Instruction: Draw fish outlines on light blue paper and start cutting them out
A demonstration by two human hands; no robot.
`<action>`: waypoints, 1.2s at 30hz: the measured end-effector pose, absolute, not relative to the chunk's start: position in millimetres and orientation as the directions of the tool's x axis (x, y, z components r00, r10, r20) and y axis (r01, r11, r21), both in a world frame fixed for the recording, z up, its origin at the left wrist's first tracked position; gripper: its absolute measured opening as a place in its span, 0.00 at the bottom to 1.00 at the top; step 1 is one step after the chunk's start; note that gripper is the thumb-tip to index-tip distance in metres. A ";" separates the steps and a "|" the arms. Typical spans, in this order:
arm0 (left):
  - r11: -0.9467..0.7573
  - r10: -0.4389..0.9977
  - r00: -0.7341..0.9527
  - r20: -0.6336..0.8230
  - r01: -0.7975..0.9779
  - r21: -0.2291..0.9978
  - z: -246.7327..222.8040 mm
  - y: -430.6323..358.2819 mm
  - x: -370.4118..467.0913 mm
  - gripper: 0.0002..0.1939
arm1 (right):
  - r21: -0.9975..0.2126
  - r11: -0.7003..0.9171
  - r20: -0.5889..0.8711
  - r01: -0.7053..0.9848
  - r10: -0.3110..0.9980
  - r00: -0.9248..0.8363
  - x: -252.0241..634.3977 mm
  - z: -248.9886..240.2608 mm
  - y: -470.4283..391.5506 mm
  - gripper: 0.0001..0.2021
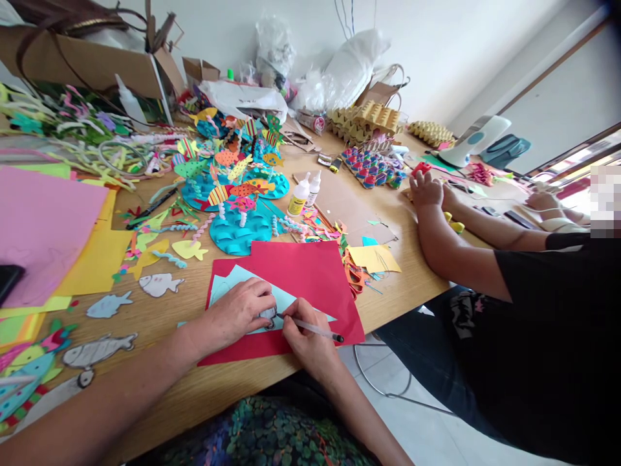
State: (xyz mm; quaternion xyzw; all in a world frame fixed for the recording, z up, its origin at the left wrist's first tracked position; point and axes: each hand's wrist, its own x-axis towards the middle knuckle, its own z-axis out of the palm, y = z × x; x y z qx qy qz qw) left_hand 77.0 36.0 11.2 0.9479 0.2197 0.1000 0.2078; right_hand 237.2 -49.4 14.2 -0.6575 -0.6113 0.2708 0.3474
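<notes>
In the lower left, the forearm [145, 375] partly hides a paper fish [54, 396]. At lower centre, the right hand [311, 346] grips a pen [317, 329] against a small cutout [268, 315] on light-blue paper [287, 301]; the left hand [242, 305] covers much of it, pinching or merely pressing, I cannot tell. Beyond, a turquoise base [228, 233] and glue bottles [298, 197] crowd the centre.

craft workroom: wooden table [388, 298] bearing coloured paper [301, 265], cut-out paper fish [160, 285], glue bottles [298, 199], egg cartons [366, 123], cardboard box [107, 65]; plain white wall [436, 39].
</notes>
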 end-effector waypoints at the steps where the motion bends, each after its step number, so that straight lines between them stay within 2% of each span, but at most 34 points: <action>1: -0.816 0.460 0.883 0.094 0.378 0.438 11.9 35.7 77.1 0.06 | -0.789 -0.014 0.063 0.614 0.993 0.103 237.6 14.4 -49.5 0.04; 16: -0.789 0.487 0.873 0.022 0.429 0.439 14.5 34.3 78.0 0.09 | -0.817 -0.030 0.053 0.575 0.990 0.128 238.7 17.1 -48.9 0.04; 29: -0.788 0.488 0.870 0.076 0.401 0.468 10.3 34.8 77.9 0.05 | -0.788 -0.003 0.091 0.616 0.988 0.122 236.8 14.8 -43.3 0.05; 36: -0.803 0.478 0.874 0.080 0.398 0.444 10.3 32.9 76.5 0.06 | -0.785 0.009 0.097 0.619 0.989 0.109 238.0 17.4 -42.7 0.05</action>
